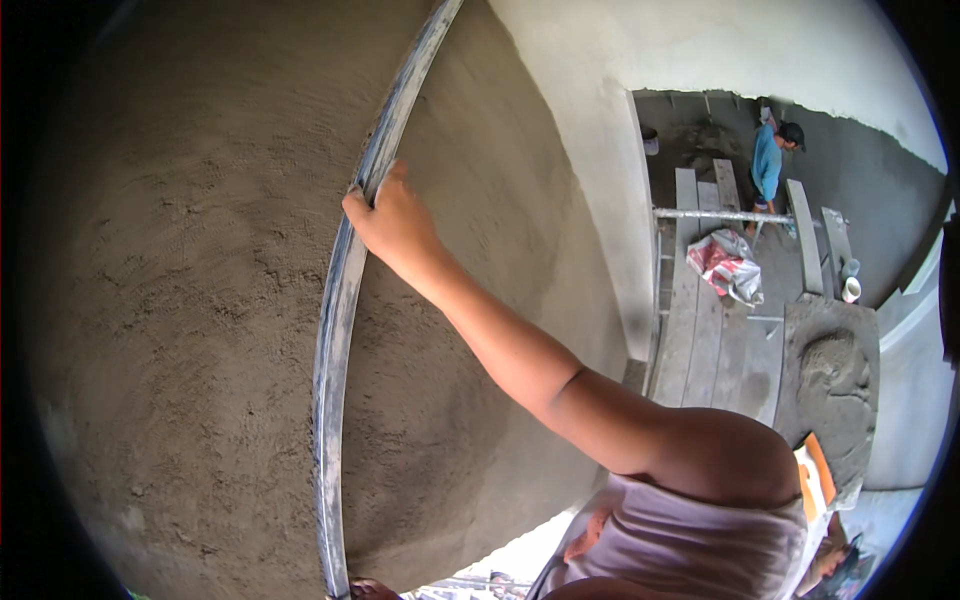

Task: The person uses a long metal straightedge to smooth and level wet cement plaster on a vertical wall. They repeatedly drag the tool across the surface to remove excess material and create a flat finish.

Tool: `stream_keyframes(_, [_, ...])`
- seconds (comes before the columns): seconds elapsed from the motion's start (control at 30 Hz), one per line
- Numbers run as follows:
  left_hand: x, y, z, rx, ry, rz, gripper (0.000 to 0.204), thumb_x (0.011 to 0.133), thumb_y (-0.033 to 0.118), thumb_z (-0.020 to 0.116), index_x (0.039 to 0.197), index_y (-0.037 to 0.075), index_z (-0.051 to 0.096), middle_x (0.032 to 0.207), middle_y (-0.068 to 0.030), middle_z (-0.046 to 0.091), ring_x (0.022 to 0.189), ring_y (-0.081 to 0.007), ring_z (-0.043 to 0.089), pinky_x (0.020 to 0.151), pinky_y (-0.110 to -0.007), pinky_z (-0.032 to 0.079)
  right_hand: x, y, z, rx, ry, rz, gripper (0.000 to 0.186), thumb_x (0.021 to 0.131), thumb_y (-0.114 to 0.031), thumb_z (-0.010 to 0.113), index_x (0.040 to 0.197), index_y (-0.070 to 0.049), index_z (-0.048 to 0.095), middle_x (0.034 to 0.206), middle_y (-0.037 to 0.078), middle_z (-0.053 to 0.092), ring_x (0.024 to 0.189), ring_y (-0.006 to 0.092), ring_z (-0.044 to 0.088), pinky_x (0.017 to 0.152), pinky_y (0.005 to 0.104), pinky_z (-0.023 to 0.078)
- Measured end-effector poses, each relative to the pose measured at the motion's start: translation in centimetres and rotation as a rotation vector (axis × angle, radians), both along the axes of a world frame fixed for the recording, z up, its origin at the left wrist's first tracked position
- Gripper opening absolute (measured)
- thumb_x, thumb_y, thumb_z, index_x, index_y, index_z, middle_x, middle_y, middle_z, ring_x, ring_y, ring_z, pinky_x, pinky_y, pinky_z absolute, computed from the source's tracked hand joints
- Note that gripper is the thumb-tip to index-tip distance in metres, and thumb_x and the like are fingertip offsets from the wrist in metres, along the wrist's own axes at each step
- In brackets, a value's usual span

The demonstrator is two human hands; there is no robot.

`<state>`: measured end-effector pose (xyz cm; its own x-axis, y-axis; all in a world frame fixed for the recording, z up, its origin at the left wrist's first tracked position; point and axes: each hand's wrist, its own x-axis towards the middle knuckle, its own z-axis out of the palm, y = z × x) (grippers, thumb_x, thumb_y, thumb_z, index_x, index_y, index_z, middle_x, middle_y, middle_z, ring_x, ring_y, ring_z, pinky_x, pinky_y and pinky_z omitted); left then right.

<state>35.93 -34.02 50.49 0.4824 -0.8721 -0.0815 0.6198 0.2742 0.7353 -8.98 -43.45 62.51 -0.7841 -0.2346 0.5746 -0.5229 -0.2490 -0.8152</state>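
A long grey metal straightedge (338, 330), smeared with mortar, runs from the top edge to the bottom edge along the brown plastered wall (200, 300). It looks bowed in this view. My right hand (392, 215) grips its upper part, thumb on the left side and fingers on the right. At the bottom edge, a small part of my left hand (372, 590) shows, closed at the straightedge's lower part; the rest of it is cut off. Plaster left of the straightedge is rough and pitted. To the right it looks smoother in places.
Right of a pale wall (560, 60), a scaffold carries planks (690, 300), a crumpled sack (727, 265) and a board with wet mortar (835, 370). A person in blue (768, 165) works beyond a metal rail (720, 214). Another person (835, 565) shows at the lower right.
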Motion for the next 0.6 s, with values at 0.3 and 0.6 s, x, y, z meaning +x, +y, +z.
stream_keyframes(0.3, [-1.0,0.1,2.7,-0.165,0.006,-0.107,0.028,0.091,0.03,0.058,0.097,0.003,0.063,0.089,-0.01,0.066,0.076,-0.0186,0.062,0.059,-0.024,0.053,-0.9,1.7,6.2,-0.001,0.034,0.157,0.079,0.085,-0.028,0.056,0.123,0.033,0.023,0.078,0.033,0.062,0.077,0.0394,0.066,0.068,0.0429,0.054])
stream_keyframes(0.6, [-2.0,-0.5,3.7,-0.242,0.035,-0.269,0.029,0.088,0.031,0.062,0.099,0.003,0.064,0.093,-0.011,0.067,0.084,-0.0177,0.062,0.067,-0.023,0.055,-2.3,0.5,13.0,-0.11,0.16,0.032,0.077,0.084,-0.029,0.057,0.125,0.029,0.027,0.098,0.036,0.059,0.092,0.0395,0.064,0.081,0.04,0.053])
